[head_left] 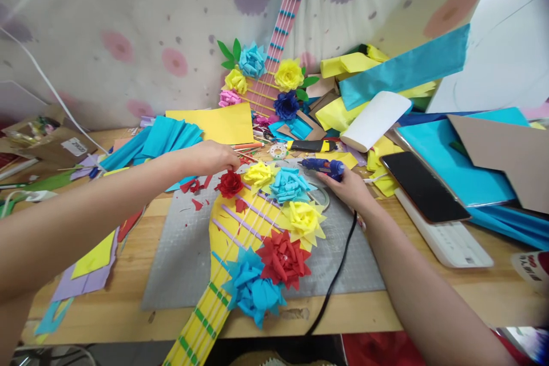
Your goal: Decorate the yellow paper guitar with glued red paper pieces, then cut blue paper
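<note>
Now our right hand is gripping a glue gun; beside our left hand, hold unclear, a red paper rose is looking light, crushable, best pinched low.

Beyond left grip: yellow sheet and blue paper crowd way. Bodyward of left grip: open lane over bare mat, beside yellow paper guitar. Between grips: glue gun, yellow flower, light-blue flower bar low passage. Bodyward of right grip: black cord crosses mat. Outward: phone blocks.
</note>
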Tool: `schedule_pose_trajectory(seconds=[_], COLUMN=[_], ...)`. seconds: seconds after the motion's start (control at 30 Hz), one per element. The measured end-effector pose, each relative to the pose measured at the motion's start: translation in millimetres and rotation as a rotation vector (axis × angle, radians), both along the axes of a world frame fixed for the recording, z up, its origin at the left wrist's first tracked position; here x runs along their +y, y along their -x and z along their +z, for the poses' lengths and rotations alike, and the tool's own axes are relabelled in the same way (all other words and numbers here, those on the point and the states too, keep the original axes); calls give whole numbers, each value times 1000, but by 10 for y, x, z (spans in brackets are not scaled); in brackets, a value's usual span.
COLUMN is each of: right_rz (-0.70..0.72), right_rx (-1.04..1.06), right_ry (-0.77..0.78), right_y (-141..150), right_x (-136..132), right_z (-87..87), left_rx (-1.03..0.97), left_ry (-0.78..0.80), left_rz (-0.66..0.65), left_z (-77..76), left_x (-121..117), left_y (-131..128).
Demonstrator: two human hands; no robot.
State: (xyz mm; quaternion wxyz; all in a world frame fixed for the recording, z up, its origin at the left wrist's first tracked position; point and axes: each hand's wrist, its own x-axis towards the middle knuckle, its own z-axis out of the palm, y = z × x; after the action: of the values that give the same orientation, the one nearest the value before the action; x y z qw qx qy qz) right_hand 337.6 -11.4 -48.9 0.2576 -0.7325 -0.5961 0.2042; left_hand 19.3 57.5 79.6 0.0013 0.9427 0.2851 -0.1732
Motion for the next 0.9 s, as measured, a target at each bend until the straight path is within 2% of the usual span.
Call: schedule_pose_trajectory(seconds=[0.17, 0.43, 0.77, 0.9], right_rz=[-1, 12, -3, 2], right_rx=[-13, 3, -13, -4], right_ry=[-4, -8, -2, -19], right_y=[-8, -13, -19, -8], right_x=[7, 12, 8, 2], right_z=[-26, -19, -33, -13], left_rx=[1, -16, -124, -196], left_ry=[25, 154, 337, 322], left_rz=[33, 261, 314, 311], left_z=[-54, 26, -23, -50], left_x=[11, -88, -162, -179], left_y=[58, 81, 75, 99])
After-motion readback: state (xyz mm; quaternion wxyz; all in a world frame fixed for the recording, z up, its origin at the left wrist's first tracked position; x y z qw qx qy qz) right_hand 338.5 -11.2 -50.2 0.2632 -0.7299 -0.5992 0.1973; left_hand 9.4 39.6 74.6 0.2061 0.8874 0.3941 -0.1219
